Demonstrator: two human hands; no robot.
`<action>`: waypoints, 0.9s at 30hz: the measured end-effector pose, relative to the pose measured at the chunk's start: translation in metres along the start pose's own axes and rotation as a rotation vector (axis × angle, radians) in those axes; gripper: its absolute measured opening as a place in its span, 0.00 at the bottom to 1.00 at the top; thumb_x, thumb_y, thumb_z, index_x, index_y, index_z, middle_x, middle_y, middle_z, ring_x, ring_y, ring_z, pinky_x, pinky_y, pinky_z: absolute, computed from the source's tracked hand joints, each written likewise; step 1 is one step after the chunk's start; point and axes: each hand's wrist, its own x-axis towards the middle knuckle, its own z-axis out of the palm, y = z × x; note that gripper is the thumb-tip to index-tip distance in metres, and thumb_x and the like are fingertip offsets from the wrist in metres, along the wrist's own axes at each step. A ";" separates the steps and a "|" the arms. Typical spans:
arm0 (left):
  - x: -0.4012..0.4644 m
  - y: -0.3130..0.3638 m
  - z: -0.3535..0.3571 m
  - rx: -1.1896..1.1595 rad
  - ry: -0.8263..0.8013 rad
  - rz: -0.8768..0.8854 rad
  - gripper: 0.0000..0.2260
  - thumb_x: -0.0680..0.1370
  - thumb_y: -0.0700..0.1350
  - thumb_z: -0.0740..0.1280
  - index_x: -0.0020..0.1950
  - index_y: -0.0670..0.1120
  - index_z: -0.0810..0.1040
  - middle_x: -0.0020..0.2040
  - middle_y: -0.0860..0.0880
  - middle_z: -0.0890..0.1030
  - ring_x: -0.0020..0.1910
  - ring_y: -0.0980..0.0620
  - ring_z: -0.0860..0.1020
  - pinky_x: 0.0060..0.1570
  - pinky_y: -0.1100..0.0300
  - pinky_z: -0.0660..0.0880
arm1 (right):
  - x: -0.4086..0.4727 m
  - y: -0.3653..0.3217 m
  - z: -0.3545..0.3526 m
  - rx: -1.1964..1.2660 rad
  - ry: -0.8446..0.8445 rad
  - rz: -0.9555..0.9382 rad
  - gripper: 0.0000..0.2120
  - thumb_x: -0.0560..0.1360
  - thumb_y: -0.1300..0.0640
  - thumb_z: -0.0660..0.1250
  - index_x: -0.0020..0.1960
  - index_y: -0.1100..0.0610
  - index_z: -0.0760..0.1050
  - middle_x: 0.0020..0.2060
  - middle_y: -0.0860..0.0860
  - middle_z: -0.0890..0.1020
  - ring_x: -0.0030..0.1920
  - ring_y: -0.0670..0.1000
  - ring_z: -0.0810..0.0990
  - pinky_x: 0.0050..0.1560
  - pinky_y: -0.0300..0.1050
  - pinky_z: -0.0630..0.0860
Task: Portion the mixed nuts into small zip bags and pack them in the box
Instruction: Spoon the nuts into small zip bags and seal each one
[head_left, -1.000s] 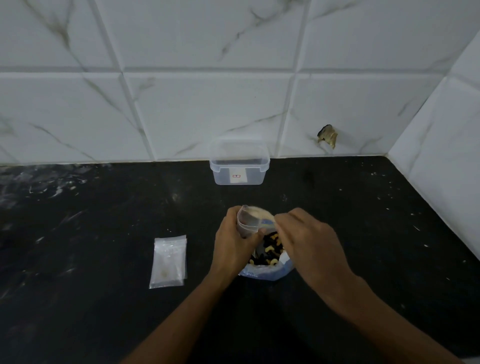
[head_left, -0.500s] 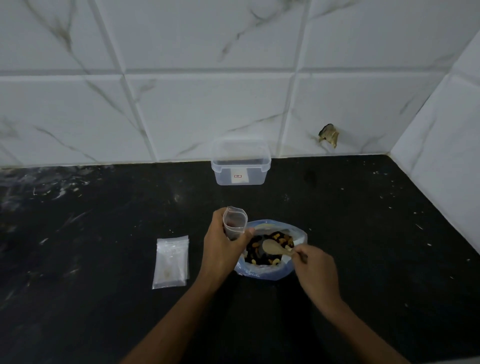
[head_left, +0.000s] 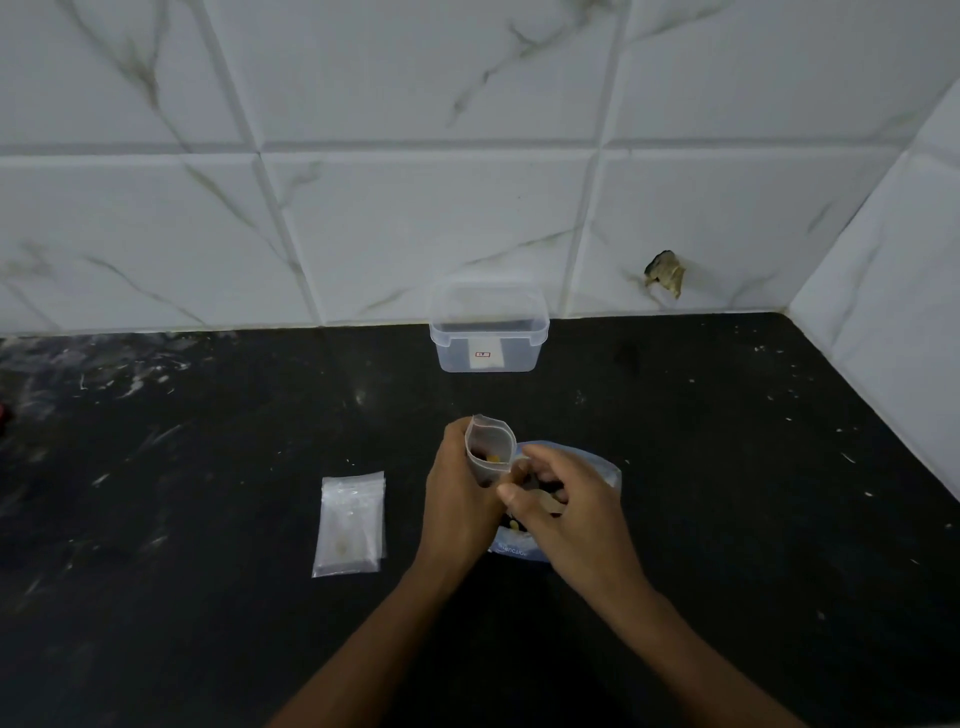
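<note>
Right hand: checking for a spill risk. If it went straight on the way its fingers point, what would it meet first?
Most likely the small zip bag in the left hand; the right hand points up-left at it, though depth is unclear.

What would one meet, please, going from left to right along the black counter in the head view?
Stack of empty zip bags → left hand holding the small open zip bag → right hand over the large bag of mixed nuts. The clear box sits farther back and overlaps these.
</note>
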 end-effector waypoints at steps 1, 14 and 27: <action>0.000 0.003 0.000 0.000 0.007 0.007 0.19 0.73 0.46 0.75 0.54 0.62 0.69 0.51 0.56 0.79 0.50 0.60 0.79 0.48 0.66 0.75 | 0.002 -0.002 0.001 -0.020 0.009 0.000 0.17 0.72 0.48 0.71 0.60 0.46 0.75 0.50 0.38 0.78 0.53 0.35 0.75 0.51 0.29 0.72; 0.007 0.013 -0.026 -0.263 -0.160 -0.043 0.11 0.78 0.36 0.67 0.57 0.48 0.77 0.52 0.53 0.83 0.53 0.58 0.81 0.50 0.64 0.78 | 0.032 -0.010 -0.024 0.018 0.065 -0.066 0.07 0.76 0.61 0.68 0.45 0.50 0.79 0.39 0.43 0.81 0.43 0.40 0.80 0.42 0.32 0.76; 0.019 0.024 -0.029 -0.384 -0.110 -0.036 0.06 0.78 0.35 0.65 0.48 0.44 0.81 0.42 0.50 0.85 0.44 0.54 0.83 0.45 0.62 0.79 | 0.045 -0.009 -0.032 0.204 0.028 -0.079 0.06 0.77 0.64 0.66 0.44 0.55 0.78 0.36 0.48 0.81 0.37 0.42 0.80 0.40 0.35 0.77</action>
